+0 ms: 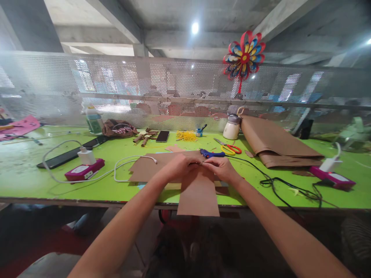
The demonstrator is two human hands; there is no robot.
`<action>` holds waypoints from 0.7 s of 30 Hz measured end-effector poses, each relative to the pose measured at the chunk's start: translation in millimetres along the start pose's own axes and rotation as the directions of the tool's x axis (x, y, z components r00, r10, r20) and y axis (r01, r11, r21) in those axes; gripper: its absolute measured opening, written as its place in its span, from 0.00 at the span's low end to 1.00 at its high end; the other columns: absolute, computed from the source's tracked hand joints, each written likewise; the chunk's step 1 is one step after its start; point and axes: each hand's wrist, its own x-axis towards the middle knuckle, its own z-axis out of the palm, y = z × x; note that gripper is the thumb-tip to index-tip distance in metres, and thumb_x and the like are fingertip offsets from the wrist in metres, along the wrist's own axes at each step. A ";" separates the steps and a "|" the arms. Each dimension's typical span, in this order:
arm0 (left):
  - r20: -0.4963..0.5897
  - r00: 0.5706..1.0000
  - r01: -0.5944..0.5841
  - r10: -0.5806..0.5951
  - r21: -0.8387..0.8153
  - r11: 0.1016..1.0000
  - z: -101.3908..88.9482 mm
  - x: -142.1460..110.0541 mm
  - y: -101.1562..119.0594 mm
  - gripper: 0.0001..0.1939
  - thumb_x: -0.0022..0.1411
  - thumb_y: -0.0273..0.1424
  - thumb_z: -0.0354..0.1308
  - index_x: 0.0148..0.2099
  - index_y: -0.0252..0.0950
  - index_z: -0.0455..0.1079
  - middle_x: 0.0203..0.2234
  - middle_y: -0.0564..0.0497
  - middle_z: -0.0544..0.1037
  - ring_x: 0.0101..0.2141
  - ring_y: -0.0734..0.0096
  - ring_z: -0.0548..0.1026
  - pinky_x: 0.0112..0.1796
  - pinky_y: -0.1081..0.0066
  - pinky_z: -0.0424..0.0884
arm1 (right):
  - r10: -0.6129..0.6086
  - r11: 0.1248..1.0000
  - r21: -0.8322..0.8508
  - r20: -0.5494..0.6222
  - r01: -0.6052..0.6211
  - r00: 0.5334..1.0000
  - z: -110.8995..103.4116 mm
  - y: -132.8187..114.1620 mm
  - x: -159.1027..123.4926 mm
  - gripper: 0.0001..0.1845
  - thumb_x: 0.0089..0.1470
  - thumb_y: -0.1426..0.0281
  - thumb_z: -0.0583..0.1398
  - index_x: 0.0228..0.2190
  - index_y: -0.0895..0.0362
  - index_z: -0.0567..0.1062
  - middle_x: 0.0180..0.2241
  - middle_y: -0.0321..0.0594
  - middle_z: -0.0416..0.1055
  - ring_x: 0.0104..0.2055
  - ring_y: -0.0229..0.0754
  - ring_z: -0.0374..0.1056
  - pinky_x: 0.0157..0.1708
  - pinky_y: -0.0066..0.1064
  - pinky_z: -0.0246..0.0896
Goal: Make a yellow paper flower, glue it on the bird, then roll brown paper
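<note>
My left hand and my right hand meet at the far end of a piece of brown paper. Both are closed, their fingertips pinching its upper edge; the exact fold under them is hidden. The near end of this piece hangs past the table's front edge. Beneath it lie more brown paper sheets, a white cable's tip resting on them. Just beyond my right hand is a blue glue gun with a black cord. Scissors with yellow and orange handles lie farther back.
Folded brown paper lies at the right. Magenta power strips with plugged-in chargers sit at both sides. A phone, yellow shreds, a cream jar and a bottle stand along the back, before a perforated screen.
</note>
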 end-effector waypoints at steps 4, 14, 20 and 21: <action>0.054 0.998 0.042 -0.043 0.022 0.999 -2.5 -0.7 -3.8 0.12 0.61 0.33 0.52 0.43 0.37 0.74 0.33 0.47 0.78 0.30 0.71 0.72 0.32 0.75 0.62 | -0.015 0.999 -0.046 -0.005 0.015 1.000 0.2 0.6 0.0 0.15 0.50 0.61 0.59 0.30 0.60 0.78 0.26 0.40 0.74 0.25 0.38 0.65 0.24 0.27 0.57; 0.136 0.986 0.097 -0.095 -0.008 0.995 -8.5 -0.6 -5.0 0.13 0.60 0.33 0.50 0.32 0.33 0.73 0.23 0.52 0.74 0.24 0.77 0.65 0.27 0.77 0.55 | 0.053 0.997 0.061 0.031 -0.055 0.998 -4.0 7.9 3.5 0.16 0.49 0.60 0.59 0.26 0.61 0.76 0.24 0.38 0.72 0.25 0.37 0.63 0.26 0.27 0.56; 0.169 0.981 0.115 -0.091 -0.135 0.984 -6.4 -0.6 -6.6 0.12 0.59 0.32 0.49 0.31 0.32 0.71 0.23 0.53 0.72 0.24 0.77 0.64 0.26 0.77 0.55 | 0.071 0.996 0.058 0.047 -0.074 0.996 -2.1 13.8 4.2 0.18 0.49 0.58 0.58 0.25 0.61 0.76 0.23 0.38 0.71 0.25 0.37 0.63 0.26 0.27 0.57; 0.174 0.979 0.134 -0.107 -0.156 0.979 -6.8 -2.0 -6.4 0.12 0.59 0.32 0.49 0.31 0.32 0.71 0.23 0.53 0.72 0.24 0.77 0.64 0.26 0.77 0.55 | 0.074 0.995 0.056 0.043 -0.077 0.996 -1.5 14.5 4.1 0.18 0.49 0.58 0.58 0.26 0.61 0.76 0.23 0.38 0.72 0.25 0.37 0.63 0.26 0.27 0.57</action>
